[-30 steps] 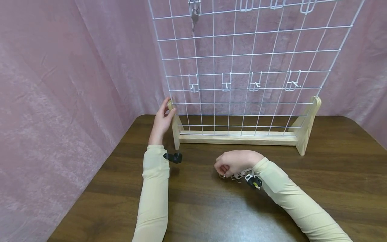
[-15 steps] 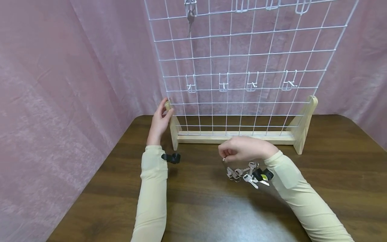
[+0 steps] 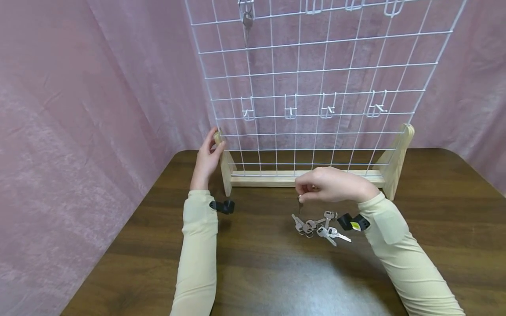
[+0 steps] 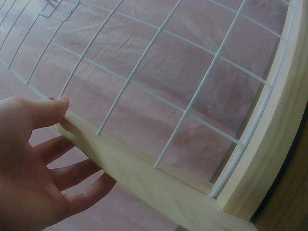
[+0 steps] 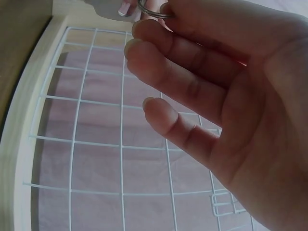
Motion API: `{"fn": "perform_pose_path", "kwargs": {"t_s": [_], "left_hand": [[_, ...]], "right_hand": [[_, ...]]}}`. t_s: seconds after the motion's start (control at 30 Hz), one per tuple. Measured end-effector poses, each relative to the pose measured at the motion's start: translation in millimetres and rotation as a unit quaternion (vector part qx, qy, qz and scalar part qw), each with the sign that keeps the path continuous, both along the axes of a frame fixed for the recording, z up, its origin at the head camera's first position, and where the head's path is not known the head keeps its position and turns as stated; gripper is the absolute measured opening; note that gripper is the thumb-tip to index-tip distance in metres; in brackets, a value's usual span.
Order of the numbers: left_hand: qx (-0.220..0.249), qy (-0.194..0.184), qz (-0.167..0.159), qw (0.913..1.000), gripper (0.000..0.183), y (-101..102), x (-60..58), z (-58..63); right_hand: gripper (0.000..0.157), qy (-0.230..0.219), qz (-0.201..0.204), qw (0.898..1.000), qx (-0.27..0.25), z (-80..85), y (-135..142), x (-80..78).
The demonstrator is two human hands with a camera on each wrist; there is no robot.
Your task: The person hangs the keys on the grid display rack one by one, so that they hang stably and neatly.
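My left hand (image 3: 206, 161) grips the top of the left wooden leg (image 3: 226, 171) of a white wire grid rack. In the left wrist view its thumb lies on the near side of the wood and the other fingers reach behind. Over the table, in front of the rack, my right hand (image 3: 336, 184) pinches a key (image 5: 108, 8) by its metal ring (image 5: 153, 13) between thumb and forefinger. The key hangs down below the fingertips, and the other fingers are loosely bent. Several loose keys (image 3: 325, 235), some with rings, lie on the table below this hand.
White hooks (image 3: 290, 113) line a lower row of the grid, with more along the top. One key (image 3: 247, 21) hangs on the upper left hook. A wooden crossbar (image 3: 269, 181) and right leg (image 3: 397, 162) support the grid on the brown table (image 3: 253, 272). Pink cloth hangs behind.
My right hand has risen from the pile of keys and moved forward and slightly right, lifting one key by its ring. My left hand stays on the rack's leg.
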State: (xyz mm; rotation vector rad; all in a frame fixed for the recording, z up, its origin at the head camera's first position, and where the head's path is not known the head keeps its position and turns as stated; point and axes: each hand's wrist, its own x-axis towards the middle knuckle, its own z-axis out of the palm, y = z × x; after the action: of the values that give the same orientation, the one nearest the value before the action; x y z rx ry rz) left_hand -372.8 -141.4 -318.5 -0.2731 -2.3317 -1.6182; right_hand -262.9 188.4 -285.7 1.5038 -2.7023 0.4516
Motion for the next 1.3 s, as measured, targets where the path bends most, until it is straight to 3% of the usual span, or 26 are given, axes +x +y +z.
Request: {"fn": "perform_pose_path", "kwargs": {"t_s": [0.23,0.6,0.83,1.03,1.3], "left_hand": [[0.002,-0.005,-0.002,1.0,0.057,-0.6,-2.4,0.6],[0.0,0.018,0.001,0.9998,0.054,-0.2,-0.8,-4.0],[-0.002,0.016,0.002,0.9999,0.053,0.6,-0.3,-2.9],[-0.005,0.015,0.002,0.9999,0.054,2.2,1.6,0.0],[0.001,-0.002,-0.002,1.0,0.053,3.1,2.7,2.2]], "right_hand": [[0.021,-0.001,0.0,1.0,0.002,2.5,1.5,2.1],[0.018,0.017,0.01,1.0,0.0,2.6,2.1,3.4],[0.013,0.029,-0.029,0.999,-0.008,6.2,4.9,5.2],[0.008,0.067,-0.065,0.995,-0.041,9.0,8.2,6.9],[0.007,0.113,-0.059,0.989,-0.078,9.2,8.7,7.2]]}}
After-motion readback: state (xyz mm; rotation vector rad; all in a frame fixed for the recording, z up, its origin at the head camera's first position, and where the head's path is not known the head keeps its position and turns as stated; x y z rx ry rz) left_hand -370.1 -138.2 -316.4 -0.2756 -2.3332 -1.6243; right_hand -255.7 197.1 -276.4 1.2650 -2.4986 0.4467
